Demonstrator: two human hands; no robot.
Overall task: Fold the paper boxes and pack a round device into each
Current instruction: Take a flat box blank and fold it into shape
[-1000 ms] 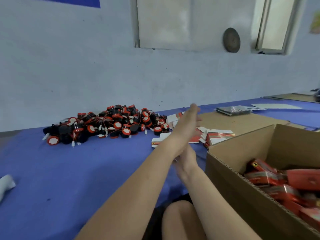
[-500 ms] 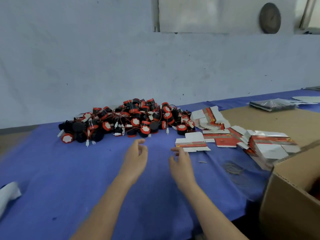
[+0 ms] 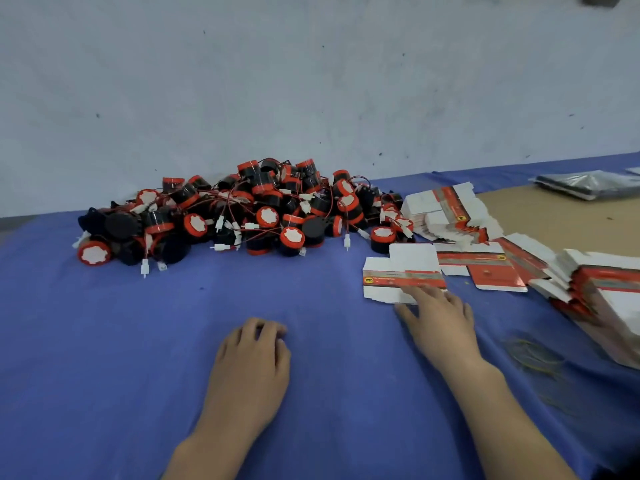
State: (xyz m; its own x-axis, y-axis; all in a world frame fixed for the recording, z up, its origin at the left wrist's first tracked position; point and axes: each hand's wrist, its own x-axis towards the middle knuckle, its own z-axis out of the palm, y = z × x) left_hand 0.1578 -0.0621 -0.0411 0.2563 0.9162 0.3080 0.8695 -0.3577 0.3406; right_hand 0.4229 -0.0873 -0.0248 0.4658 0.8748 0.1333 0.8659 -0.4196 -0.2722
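A heap of round black-and-red devices (image 3: 256, 213) with red wires and white plugs lies at the back of the blue table. To its right, flat red-and-white paper boxes are strewn about, with a thick stack (image 3: 602, 292) at the far right. One flat box (image 3: 403, 273) lies nearest me. My right hand (image 3: 440, 317) reaches onto this box's near edge with straight fingers touching it. My left hand (image 3: 252, 362) rests on the blue cloth, fingers loosely curled, holding nothing.
A blue cloth (image 3: 104, 341) covers the table, which ends at a pale wall (image 3: 311, 81). A brown cardboard sheet (image 3: 561, 216) lies at the right behind the boxes. A dark plastic packet (image 3: 585, 183) sits far right. Thin rubber bands (image 3: 533, 355) lie by my right wrist.
My view has swung left and down, away from the cardboard carton. Both hands have dropped to the table. My right hand has moved right onto the nearest flat box.
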